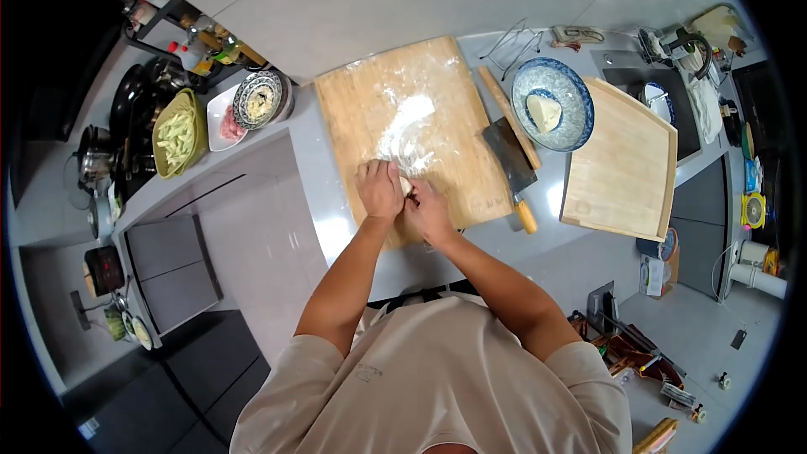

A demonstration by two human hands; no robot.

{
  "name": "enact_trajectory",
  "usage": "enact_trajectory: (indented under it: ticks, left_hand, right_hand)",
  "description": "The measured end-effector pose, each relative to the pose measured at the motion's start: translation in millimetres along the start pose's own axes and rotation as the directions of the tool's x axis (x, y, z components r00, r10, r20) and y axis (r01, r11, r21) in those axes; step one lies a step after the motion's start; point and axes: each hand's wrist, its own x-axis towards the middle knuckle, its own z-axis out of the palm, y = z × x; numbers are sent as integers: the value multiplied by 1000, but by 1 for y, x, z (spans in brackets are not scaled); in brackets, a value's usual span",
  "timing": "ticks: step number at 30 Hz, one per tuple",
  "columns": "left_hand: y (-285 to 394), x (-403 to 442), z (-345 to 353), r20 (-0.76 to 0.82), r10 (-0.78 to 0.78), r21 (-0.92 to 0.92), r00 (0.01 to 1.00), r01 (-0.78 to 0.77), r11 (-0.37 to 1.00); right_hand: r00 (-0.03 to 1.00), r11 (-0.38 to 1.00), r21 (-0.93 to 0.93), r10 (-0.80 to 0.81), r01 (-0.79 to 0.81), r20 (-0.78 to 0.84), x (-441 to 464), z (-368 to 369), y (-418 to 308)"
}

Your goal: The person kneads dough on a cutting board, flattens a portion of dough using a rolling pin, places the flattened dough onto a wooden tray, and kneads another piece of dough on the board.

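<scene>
A small pale lump of dough [406, 187] shows between my two hands, low on the floured wooden board [349, 109]. My left hand [380, 188] lies over the dough from the left, its fingers bent and close together. From the other side my right hand [429, 213] presses against it with curled fingers. Most of the dough is hidden under the hands. White flour [409, 122] is spread over the board's middle, just beyond them. To the right, a cleaver [510, 155] and a rolling pin [511, 118] lie along the board's edge.
A blue-patterned bowl [572, 122] with a dough piece [545, 113] stands right of the board, beside a wooden tray [618, 172]. Leftward are a patterned bowl [282, 101], a white dish of meat [230, 124] and a green basket of cut vegetables [176, 139]. A sink [685, 139] lies far right.
</scene>
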Motion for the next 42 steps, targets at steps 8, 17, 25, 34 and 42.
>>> enact_trajectory:
  ticks: [8, 17, 25, 34, 42]
  left_hand:
    - [-9, 51, 23, 19, -271, 164, 962, 264, 951]
    - [-5, 27, -32, 320, -456, -330, 830, 549, 768]
    - [-18, 23, 4, -59, -142, 13, 988, 143, 990]
    - [-6, 78, 5, 383, -554, -259, 739, 662, 703]
    - [63, 0, 8, 343, -364, -206, 866, 447, 871]
  right_hand:
    - [998, 979, -203, 21, -32, -56, 61, 20, -4]
    - [939, 939, 17, -342, 343, -31, 5, 7, -30]
    - [997, 996, -50, -78, 78, 7, 25, 15, -10]
    - [967, 905, 347, 253, -247, 30, 62, -7, -31]
    - [970, 989, 14, 140, -145, 200, 17, -78, -15]
